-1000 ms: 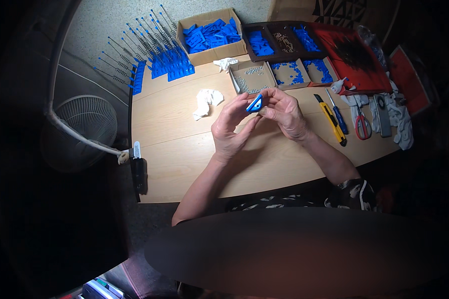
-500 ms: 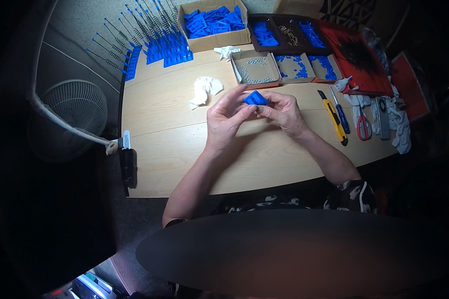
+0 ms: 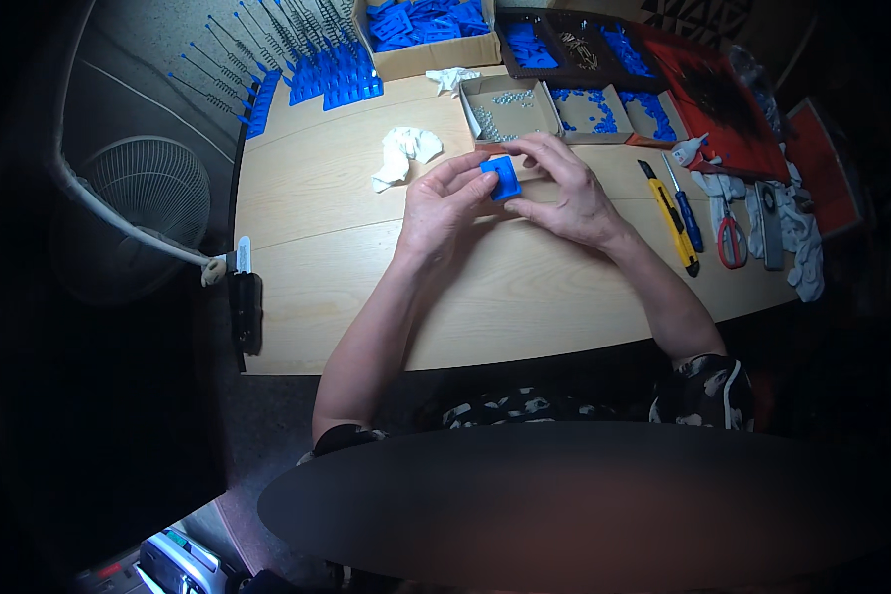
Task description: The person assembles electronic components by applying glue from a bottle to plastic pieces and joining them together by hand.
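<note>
A small blue plastic piece (image 3: 506,180), flat and roughly square on the side that shows, is held over the middle of the table. My left hand (image 3: 440,206) pinches it by its left side, thumb across the face and fingers behind. Just to the right, my right hand (image 3: 572,201) is curved with its fingers apart. Its thumb tip lies close to the piece's lower edge; whether they touch I cannot tell. Beyond the hands stands a shallow cardboard tray of small clear bits (image 3: 478,143), beside another tray holding small blue parts (image 3: 586,112).
Blue bases with upright springy rods (image 3: 339,79) stand at the far left. A box of blue parts (image 3: 429,57) is behind. A crumpled white cloth (image 3: 406,153) lies left of the hands. To the right are a yellow cutter (image 3: 671,220), a blue screwdriver (image 3: 687,213) and red-handled scissors (image 3: 732,243).
The blue piece has been turned so a flat face shows. My right fingers have come off it and spread upward, while the left hand keeps its pinch. The whole view has shifted slightly.
</note>
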### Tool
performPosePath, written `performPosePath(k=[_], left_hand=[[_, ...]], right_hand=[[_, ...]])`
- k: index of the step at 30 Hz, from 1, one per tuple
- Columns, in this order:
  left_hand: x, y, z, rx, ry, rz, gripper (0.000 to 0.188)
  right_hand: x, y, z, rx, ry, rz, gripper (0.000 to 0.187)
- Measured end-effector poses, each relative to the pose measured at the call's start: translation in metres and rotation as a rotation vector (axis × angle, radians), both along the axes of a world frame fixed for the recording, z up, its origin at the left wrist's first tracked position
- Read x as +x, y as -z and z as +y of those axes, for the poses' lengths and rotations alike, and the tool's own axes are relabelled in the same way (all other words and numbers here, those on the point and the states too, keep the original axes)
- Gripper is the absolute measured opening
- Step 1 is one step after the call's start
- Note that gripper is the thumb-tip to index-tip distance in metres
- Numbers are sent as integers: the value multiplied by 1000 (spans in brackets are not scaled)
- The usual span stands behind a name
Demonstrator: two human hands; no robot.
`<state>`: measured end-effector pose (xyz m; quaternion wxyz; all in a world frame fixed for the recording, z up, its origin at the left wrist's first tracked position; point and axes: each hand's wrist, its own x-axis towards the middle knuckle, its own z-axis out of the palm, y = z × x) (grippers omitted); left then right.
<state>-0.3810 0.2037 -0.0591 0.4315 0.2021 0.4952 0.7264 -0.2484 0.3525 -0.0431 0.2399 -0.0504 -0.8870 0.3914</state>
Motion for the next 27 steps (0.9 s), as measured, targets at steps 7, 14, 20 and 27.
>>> performPosePath(k=[7,14,20,27], left_hand=[[5,29,-3,-63,72,-3,47],[2,36,-11,-126,56,98,56],[-6,37,-16,-187,35,177,53],[-9,36,-15,-180,39,173,51]], right_hand=[[5,30,7,190,-100,-49,62],[1,37,-3,50,-141,-114,50],[-8,42,-7,183,-92,-29,47],[-11,36,-8,208,-90,-6,47]])
